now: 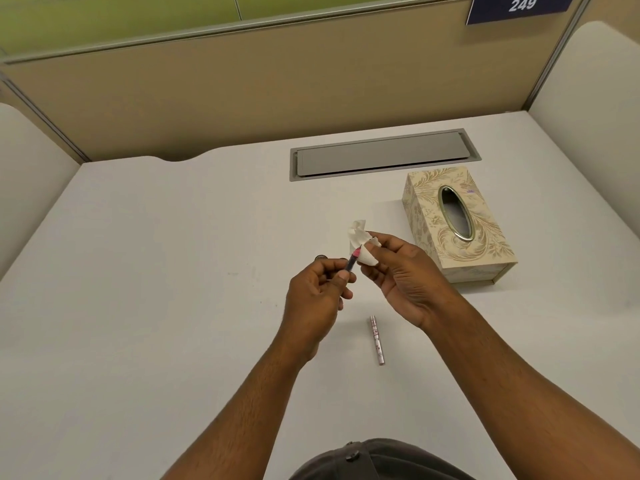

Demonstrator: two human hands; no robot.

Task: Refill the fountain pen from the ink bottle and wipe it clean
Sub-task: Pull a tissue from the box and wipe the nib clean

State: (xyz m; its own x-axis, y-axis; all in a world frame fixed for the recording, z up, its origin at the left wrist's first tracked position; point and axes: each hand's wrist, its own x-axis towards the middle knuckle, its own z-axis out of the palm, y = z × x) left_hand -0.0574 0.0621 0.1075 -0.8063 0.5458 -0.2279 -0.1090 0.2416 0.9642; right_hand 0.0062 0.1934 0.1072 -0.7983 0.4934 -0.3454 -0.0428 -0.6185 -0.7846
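Note:
My left hand (317, 296) holds the dark front section of the fountain pen (352, 262), its pink nib end pointing up and to the right. My right hand (398, 271) pinches a crumpled white tissue (360, 239) against that nib end. A silvery pen barrel (376, 339) with pink markings lies on the white desk (156, 271) just below my hands. Behind my left hand a small dark round object (320, 258) peeks out, mostly hidden; it may be the ink bottle's top.
A cream floral tissue box (457, 225) with an oval opening stands to the right of my hands. A grey cable-tray lid (381, 154) is set into the desk behind it. Beige partition walls enclose the desk at the back and sides.

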